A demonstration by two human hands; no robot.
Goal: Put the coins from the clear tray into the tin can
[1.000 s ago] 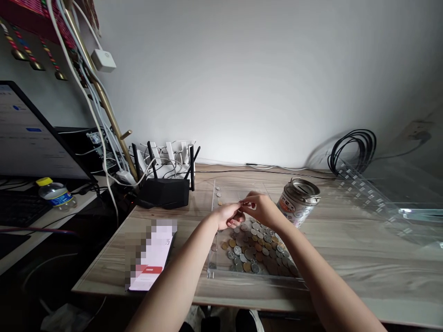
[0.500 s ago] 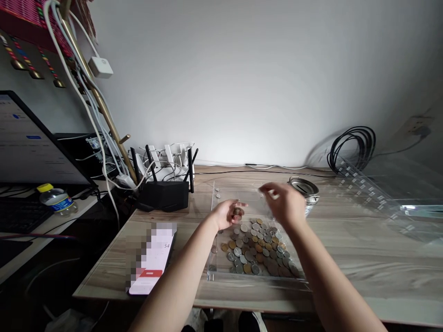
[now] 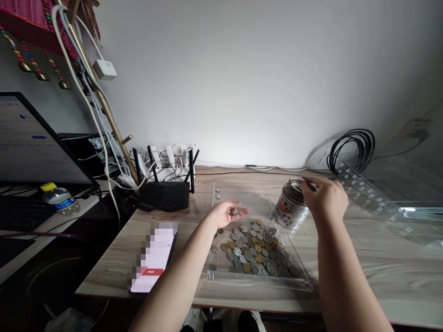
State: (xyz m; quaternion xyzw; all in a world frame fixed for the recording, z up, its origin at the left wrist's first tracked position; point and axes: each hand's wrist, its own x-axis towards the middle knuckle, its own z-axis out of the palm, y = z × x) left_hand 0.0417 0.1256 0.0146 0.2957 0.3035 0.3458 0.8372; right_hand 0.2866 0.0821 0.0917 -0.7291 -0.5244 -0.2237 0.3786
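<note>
A clear acrylic tray [image 3: 221, 272] lies on the wooden desk, its near half covered with several silver and copper coins [image 3: 256, 249]. My left hand [image 3: 226, 213] hovers palm up over the tray's far part, fingers loosely curled, with a few coins resting in the palm. My right hand [image 3: 323, 196] is pinched over the top of a printed tin can money box [image 3: 290, 207] that stands just right of the tray. Something small and silvery shows at the fingertips; I cannot make out whether it is a coin.
A phone [image 3: 152, 260] lies at the desk's near left. A black router [image 3: 166, 191] and a power strip with cables stand behind the tray. Clear plastic sheets [image 3: 398, 198] and a black cable coil [image 3: 353, 147] lie at right. A monitor [image 3: 31, 143] and bottle [image 3: 57, 198] are at left.
My right hand left my left hand, swung right and now sits over the tin can's top. My left hand opened a little, palm up, and stayed over the tray.
</note>
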